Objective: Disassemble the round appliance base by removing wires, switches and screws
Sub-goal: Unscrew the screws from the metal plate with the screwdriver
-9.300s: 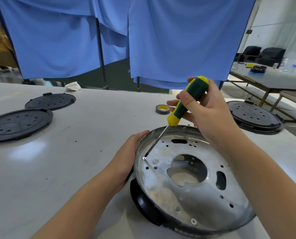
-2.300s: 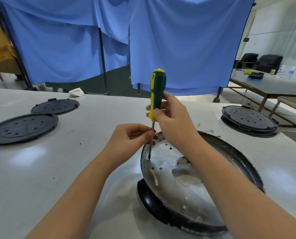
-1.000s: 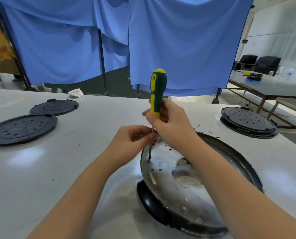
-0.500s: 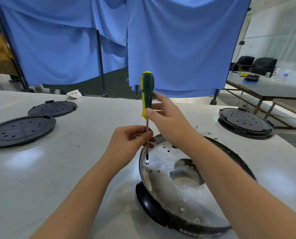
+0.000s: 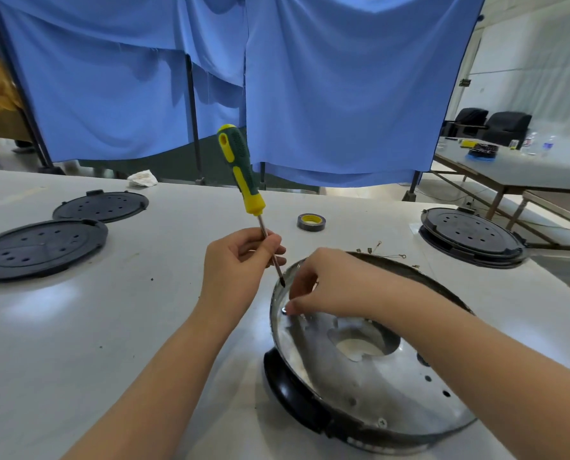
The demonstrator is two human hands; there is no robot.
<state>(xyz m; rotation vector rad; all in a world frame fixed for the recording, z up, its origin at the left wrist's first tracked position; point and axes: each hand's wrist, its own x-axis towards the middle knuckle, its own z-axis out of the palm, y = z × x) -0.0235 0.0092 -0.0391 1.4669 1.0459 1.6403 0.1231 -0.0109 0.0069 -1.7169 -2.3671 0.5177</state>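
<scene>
Left hand pinches the metal shaft of the screwdriver between thumb and curled fingers, just left of the base; the green and yellow handle rises free above the hand, tilted to the far left, and the tip points down at the base's far-left rim, whether touching it I cannot tell; right hand reaches across into the base from the right, its fingers curled down onto the metal plate by the left rim; a small silvery screw shows at its fingertips, and the fingers seem to pinch it, though the grip itself is partly hidden.

The base sits on the white surface near and right of centre, tilted, its shiny plate facing up with a large central hole and small holes, a black housing under its near-left edge; a further screw stands in the plate near the near rim.

Loose wires with ring ends lie on the surface just beyond the base; a tape roll, dark with a yellow core, lies farther off; two black perforated discs lie at far left, one behind the other; another black round unit sits at far right; blue curtains hang behind the surface.
</scene>
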